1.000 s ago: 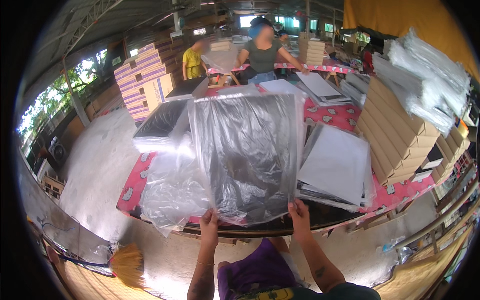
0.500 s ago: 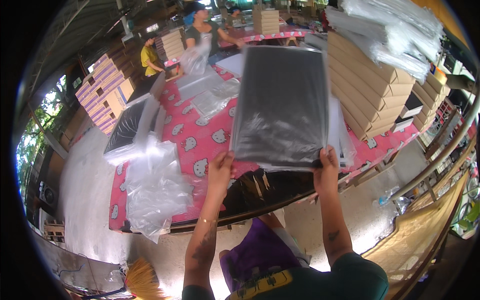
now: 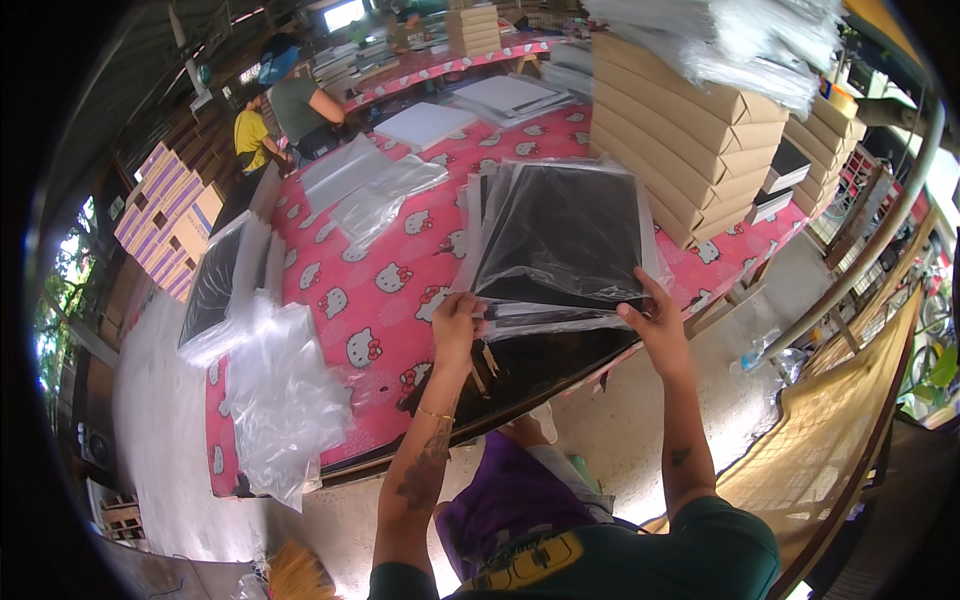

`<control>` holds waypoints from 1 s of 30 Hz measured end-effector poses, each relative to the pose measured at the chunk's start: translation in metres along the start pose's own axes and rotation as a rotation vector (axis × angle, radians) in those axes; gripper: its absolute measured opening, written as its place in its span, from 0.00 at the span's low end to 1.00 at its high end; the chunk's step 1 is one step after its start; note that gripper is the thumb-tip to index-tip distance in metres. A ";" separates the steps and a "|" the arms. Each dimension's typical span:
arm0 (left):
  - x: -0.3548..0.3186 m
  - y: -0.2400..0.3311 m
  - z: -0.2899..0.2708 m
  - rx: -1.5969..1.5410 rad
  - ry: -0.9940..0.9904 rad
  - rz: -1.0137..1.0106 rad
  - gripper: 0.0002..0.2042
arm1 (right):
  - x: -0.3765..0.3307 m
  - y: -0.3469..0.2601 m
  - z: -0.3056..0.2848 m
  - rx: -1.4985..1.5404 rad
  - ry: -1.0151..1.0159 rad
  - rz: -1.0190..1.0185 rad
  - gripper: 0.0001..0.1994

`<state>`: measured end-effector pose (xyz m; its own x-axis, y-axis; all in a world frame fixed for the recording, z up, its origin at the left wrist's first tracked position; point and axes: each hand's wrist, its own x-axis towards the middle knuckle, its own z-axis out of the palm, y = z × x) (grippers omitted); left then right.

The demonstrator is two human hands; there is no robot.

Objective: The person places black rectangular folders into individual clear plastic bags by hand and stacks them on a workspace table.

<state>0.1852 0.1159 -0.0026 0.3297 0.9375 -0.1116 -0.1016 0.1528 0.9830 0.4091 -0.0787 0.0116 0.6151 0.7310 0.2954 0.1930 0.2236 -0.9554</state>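
Observation:
A flat black panel in a clear plastic sleeve (image 3: 565, 220) lies on a stack of similar sleeved panels near the table's front edge. My left hand (image 3: 458, 328) is closed at the stack's near left corner, fingers curled on the plastic edge. At the near right corner my right hand (image 3: 657, 322) touches the sleeve, its thumb and forefinger spread apart. Loose plastic hangs over the near side of the stack. Left of it, crumpled clear plastic sleeves (image 3: 285, 385) lie at the table corner, beside a black plastic-covered pile (image 3: 222, 278).
The pink patterned table (image 3: 310, 262) also bears flat clear sleeves (image 3: 385, 200) and white sheets (image 3: 425, 126). Tall stacks of brown cartons (image 3: 690, 140), topped with plastic packs (image 3: 740, 45), stand close on the right. Two people are at the far left; a broom (image 3: 298, 572) lies below.
The sleeved black panel has come down from being held up between my hands onto the stack. My right hand's fingers have spread. The person in the dark top has turned away.

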 end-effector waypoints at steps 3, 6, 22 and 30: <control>-0.001 -0.006 0.000 0.017 0.011 0.038 0.06 | -0.005 0.014 -0.003 -0.093 0.199 0.033 0.20; 0.000 -0.010 0.001 0.019 0.018 0.098 0.05 | -0.004 0.018 -0.001 -0.214 0.303 -0.124 0.16; -0.004 0.002 0.020 0.937 0.119 0.899 0.25 | 0.032 0.039 -0.041 -0.646 0.264 -0.274 0.16; -0.017 -0.013 0.049 1.241 -0.284 1.093 0.21 | 0.045 0.034 -0.032 -0.700 0.288 -0.277 0.07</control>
<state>0.2270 0.0828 -0.0067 0.7713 0.3260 0.5466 0.3241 -0.9403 0.1035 0.4676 -0.0590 -0.0077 0.6292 0.4919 0.6018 0.7429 -0.1528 -0.6518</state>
